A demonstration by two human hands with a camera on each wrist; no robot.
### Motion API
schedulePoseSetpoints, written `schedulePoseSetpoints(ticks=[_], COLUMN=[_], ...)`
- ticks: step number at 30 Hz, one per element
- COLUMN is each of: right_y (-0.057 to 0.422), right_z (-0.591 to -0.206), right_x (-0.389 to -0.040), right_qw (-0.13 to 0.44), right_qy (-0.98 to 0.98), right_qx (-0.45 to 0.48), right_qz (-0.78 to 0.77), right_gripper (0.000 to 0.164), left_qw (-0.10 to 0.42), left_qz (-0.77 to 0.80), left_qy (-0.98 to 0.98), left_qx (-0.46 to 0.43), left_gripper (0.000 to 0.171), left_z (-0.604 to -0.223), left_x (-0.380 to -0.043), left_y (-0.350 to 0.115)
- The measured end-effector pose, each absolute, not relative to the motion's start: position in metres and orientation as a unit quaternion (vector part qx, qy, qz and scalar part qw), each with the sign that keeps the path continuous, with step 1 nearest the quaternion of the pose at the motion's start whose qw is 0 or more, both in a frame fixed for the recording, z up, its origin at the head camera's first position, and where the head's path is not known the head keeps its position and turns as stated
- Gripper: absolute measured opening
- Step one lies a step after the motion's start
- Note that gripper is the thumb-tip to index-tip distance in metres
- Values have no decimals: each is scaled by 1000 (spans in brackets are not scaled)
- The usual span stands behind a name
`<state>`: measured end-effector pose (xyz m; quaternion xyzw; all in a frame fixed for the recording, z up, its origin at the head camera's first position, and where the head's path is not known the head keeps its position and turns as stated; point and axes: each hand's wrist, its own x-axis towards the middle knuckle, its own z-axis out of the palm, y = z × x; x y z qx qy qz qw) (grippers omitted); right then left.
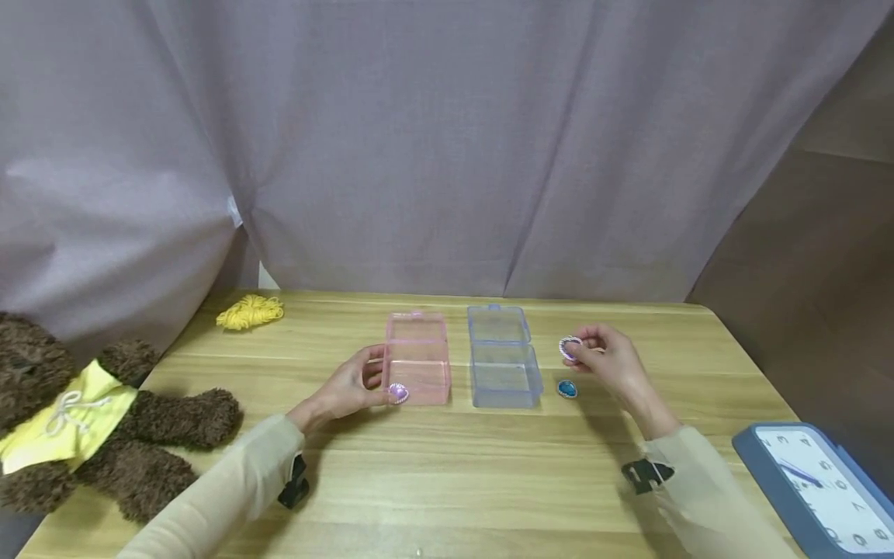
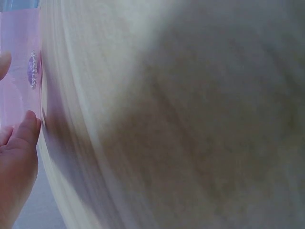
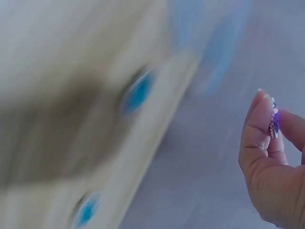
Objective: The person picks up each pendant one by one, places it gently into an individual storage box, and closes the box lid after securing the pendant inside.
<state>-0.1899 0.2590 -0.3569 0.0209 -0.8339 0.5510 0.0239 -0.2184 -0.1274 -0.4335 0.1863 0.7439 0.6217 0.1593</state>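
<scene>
My left hand point(image 1: 352, 384) grips the left side of an open pink plastic box point(image 1: 427, 373), its thumb at the front left corner. A purple oval gem point(image 1: 398, 394) with a pale beaded rim shows at that corner; in the left wrist view the gem point(image 2: 32, 70) appears against the box wall. My right hand point(image 1: 615, 361) pinches another purple gem point(image 1: 569, 348) between thumb and fingers, above the table. Below it lies a blue gem point(image 1: 567, 389); the right wrist view shows two blurred blue gems, one upper point(image 3: 138, 95) and one lower point(image 3: 86, 212).
An open bluish clear box point(image 1: 504, 380) stands right of the pink one. Yellow cord point(image 1: 250, 312) lies at the back left. A brown plush bear point(image 1: 168, 419) in yellow lies at the left edge, and a blue-framed number board point(image 1: 824, 489) at the right front.
</scene>
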Motion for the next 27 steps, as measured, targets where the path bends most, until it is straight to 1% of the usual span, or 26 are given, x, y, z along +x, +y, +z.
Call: schedulePoseSetpoints(ticks=[5,9,12,14,19,24,27], right_y=[189,137,109,94,70,57,52], right_z=[-348,-354,-362,-367,-376,-381,-384], right_x=[-205,-215,-219,-221,-224,-228,-230], right_qw=[-25,-67,-84,-90,-83,-69,-77], right_qy=[-791,-777,-777,-781,-805,-850,-862], right_qx=[51,73,79,73,53,72,78], right_qz=[609,622,618,613,585,517,495], right_gripper=[31,31,30,28,23,18,16], left_qw=[159,159,154,153,152,150,151], left_qz=[624,627,620,614,609,611,614], left_qy=[745,742,747,752,757,757,753], left_qx=[174,178,182,184,181,178,181], left_gripper=[89,89,89,88,87,86,86], left_z=[-434,-436,-436,-436,-434,-433,-432], left_x=[-217,-217,-217,-217,-218,-217,-217], left_y=[-128,-127,-126,-125,-126,-127,-127])
